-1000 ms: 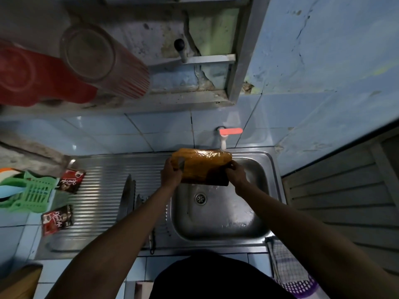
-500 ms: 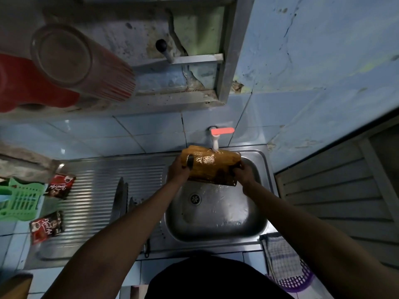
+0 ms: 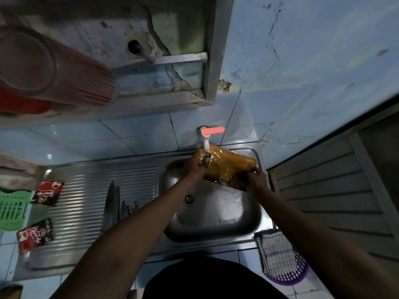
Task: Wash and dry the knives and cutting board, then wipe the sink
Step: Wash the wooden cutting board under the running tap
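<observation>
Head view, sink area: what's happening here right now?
A person holds a wet orange-brown wooden cutting board over the steel sink basin, under the white tap with a red lever. The left hand grips its handle end, the right hand the opposite edge. Several steel knives lie on the ribbed drainboard; a checked cloth waits nearby.

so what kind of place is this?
Likely a small home kitchen: a steel sink with ribbed drainboard, a wall tap on blue tiles, knives lying on the drainboard, and a wooden cutting board held under the tap.
</observation>
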